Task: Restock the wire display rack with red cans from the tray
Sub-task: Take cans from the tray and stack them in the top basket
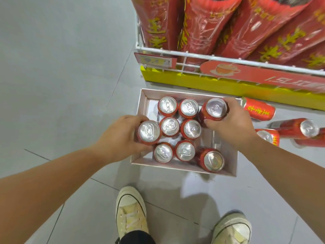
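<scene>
A shallow cardboard tray [143, 103] sits on the floor and holds several upright red cans with silver tops, such as one red can in the middle [170, 127]. My left hand [121, 136] grips a red can [149, 132] at the tray's left side. My right hand [233, 122] grips another red can [216, 109] near the tray's far right corner. The white wire display rack [184, 55] stands just beyond the tray, filled with shrink-wrapped stacks of red cans [204, 23].
Several loose red cans [258, 110] lie on their sides on the grey tiled floor to the right of the tray. A yellow base [193, 83] and a red sign run along the rack's front. My two pale sneakers [131, 212] stand below the tray.
</scene>
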A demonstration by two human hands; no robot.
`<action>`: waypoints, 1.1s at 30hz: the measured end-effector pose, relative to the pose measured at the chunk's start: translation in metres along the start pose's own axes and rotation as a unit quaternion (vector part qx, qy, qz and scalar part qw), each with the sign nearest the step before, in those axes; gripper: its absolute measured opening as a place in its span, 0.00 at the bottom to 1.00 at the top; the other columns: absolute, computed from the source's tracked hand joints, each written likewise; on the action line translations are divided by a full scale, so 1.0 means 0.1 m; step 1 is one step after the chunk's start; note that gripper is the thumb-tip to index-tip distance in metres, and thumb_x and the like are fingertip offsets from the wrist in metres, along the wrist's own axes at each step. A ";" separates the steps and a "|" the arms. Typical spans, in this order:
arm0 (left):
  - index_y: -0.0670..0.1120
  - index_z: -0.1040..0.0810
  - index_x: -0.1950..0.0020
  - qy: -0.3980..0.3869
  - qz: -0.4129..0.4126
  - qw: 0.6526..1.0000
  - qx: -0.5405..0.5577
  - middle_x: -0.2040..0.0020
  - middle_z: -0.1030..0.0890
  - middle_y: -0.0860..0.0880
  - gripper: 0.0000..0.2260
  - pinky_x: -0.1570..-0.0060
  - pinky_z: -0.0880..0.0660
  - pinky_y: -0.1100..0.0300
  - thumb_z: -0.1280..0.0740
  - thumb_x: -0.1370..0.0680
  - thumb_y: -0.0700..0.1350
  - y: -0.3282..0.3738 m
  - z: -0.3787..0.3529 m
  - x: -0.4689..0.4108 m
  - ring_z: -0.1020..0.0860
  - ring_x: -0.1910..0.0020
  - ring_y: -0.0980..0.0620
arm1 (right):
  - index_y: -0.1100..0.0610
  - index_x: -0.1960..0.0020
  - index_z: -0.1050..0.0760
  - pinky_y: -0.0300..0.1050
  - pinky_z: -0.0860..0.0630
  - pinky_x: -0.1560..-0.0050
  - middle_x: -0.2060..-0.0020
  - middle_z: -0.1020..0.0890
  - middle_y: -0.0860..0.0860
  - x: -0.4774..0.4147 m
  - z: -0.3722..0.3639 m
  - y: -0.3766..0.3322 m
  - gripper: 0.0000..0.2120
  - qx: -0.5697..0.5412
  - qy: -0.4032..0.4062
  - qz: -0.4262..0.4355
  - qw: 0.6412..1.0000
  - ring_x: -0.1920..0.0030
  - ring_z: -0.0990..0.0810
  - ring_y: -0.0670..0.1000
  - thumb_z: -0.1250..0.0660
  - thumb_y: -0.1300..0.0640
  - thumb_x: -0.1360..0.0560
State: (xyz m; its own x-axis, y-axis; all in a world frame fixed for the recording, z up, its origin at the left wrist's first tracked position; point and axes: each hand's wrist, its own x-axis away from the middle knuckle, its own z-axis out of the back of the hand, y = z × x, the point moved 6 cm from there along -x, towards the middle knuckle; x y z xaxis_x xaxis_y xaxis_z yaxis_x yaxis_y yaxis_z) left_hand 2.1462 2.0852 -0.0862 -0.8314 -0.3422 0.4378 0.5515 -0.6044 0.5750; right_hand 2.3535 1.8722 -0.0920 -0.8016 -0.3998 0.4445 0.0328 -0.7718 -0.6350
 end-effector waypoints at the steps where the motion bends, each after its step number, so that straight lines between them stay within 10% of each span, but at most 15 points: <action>1: 0.58 0.25 0.41 0.008 0.015 0.999 0.029 0.46 0.23 0.59 0.30 0.45 0.33 0.63 0.18 0.38 0.56 0.05 0.10 0.04 0.26 0.43 0.58 | 0.46 0.45 0.28 0.33 0.30 0.60 0.57 0.22 0.37 0.05 0.08 -0.06 0.24 -0.017 -0.002 -0.002 1.000 0.57 0.22 0.38 0.21 0.56 0.35; 4: 0.58 0.24 0.44 0.012 0.046 0.991 0.124 0.47 0.19 0.61 0.28 0.45 0.30 0.70 0.16 0.38 0.51 0.31 0.46 0.13 0.23 0.45 0.66 | 0.47 0.44 0.25 0.34 0.25 0.59 0.56 0.19 0.41 0.25 0.37 -0.29 0.23 -0.091 -0.018 -0.008 0.996 0.57 0.20 0.40 0.21 0.59 0.35; 8: 0.49 0.21 0.43 -0.004 0.066 0.958 0.279 0.46 0.15 0.48 0.25 0.46 0.19 0.58 0.17 0.36 0.38 0.87 0.91 0.28 0.16 0.48 0.51 | 0.51 0.41 0.22 0.28 0.29 0.73 0.59 0.19 0.43 0.58 0.85 -0.75 0.21 -0.173 -0.068 -0.004 0.983 0.68 0.22 0.37 0.23 0.64 0.31; 16: 0.49 0.18 0.42 -0.022 0.055 0.897 0.438 0.48 0.14 0.48 0.23 0.50 0.18 0.56 0.22 0.36 0.40 2.28 1.91 0.81 0.16 0.50 0.52 | 0.52 0.42 0.22 0.54 0.29 0.56 0.60 0.16 0.46 1.41 2.05 -1.83 0.21 -0.303 -0.066 0.000 0.951 0.59 0.20 0.47 0.25 0.59 0.35; 24: 0.47 0.16 0.45 0.016 -0.004 0.898 0.441 0.51 0.14 0.45 0.19 0.53 0.17 0.52 0.21 0.35 0.43 3.85 3.47 1.47 0.16 0.53 0.50 | 0.54 0.47 0.20 0.38 0.21 0.56 0.61 0.13 0.44 2.40 3.72 -3.17 0.15 -0.280 0.012 0.051 0.958 0.61 0.16 0.41 0.23 0.65 0.31; 33: 0.48 0.15 0.52 0.067 -0.125 0.905 0.402 0.57 0.15 0.48 0.08 0.52 0.18 0.52 0.23 0.29 0.39 5.75 5.47 2.48 0.18 0.57 0.52 | 0.53 0.44 0.20 0.52 0.17 0.48 0.54 0.13 0.47 3.61 5.57 -4.99 0.29 -0.229 0.160 0.100 0.955 0.54 0.14 0.48 0.21 0.42 0.42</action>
State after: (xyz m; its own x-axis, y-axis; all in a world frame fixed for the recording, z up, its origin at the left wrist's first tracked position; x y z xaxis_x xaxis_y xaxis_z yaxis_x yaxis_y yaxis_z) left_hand 2.2943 2.0467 0.7305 -0.9079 -0.3836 0.1689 0.1726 0.0250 0.9847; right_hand 2.3799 1.8378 0.7372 -0.9507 -0.2874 0.1165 -0.0022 -0.3692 -0.9293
